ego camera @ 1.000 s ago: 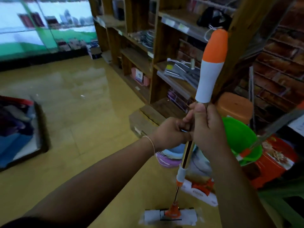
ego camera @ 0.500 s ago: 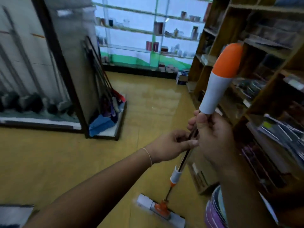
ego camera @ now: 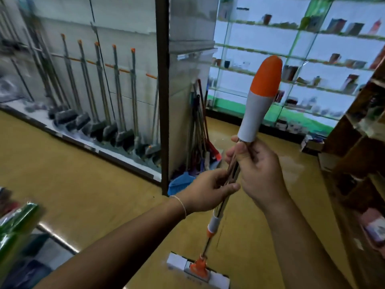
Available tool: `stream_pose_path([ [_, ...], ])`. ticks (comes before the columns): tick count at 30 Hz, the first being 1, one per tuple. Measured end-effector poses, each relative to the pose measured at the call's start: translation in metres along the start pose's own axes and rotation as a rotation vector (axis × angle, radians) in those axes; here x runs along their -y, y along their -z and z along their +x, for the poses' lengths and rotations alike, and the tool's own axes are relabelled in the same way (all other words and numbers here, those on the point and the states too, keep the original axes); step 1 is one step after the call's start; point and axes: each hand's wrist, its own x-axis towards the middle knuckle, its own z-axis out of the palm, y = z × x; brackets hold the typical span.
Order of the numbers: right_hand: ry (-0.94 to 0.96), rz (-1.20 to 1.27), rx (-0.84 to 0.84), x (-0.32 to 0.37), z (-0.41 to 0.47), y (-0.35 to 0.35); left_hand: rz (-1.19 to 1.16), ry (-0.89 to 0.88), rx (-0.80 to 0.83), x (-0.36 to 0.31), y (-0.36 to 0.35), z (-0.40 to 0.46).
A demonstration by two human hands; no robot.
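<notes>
The mop pole (ego camera: 233,172) is bare metal, polished and glossy, and mirrors the room along its length. At its top, toward 1 o'clock, the grip (ego camera: 258,105) looks like smooth matt plastic, pale grey below and orange above. Lower down, a collar (ego camera: 213,224) of the same matt plastic rings the pole. At 6 o'clock the mop head (ego camera: 177,263) is a white, matt block held in an orange plastic bracket (ego camera: 199,266). The floor (ego camera: 83,184) is smooth and glossy and throws back light. The shelving (ego camera: 358,147) at 3 o'clock is dull brown wood, and the shelves (ego camera: 291,59) at 1 o'clock are glass. The brooms (ego camera: 116,90) at 10 o'clock have shiny metal poles.
</notes>
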Motion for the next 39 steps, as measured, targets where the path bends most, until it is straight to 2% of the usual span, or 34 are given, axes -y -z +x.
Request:
stream_pose_path([
  [5, -0.072, 0.07, 0.131, -0.038, 0.092, -0.034, 0.021, 0.134, -0.048, 0.031, 0.059, 0.065],
  [10, -0.037, 0.061, 0.324, -0.061, 0.16, -0.072, -0.007, 0.309, -0.052, 0.059, 0.123, 0.102],
  [16, 0.031, -0.035, 0.505, -0.072, 0.218, -0.12, 0.077, 0.353, -0.089, 0.101, 0.185, 0.12],
  [27, 0.181, -0.048, 0.625, -0.096, 0.334, -0.263, 0.064, 0.387, -0.234, 0.183, 0.319, 0.15],
  [32, 0.189, -0.053, 0.645, -0.105, 0.39, -0.349, 0.069, 0.453, -0.265, 0.227, 0.398, 0.167],
  [39, 0.177, 0.06, 0.693, -0.098, 0.443, -0.454, 0.035, 0.516, -0.346, 0.268, 0.499, 0.169],
])
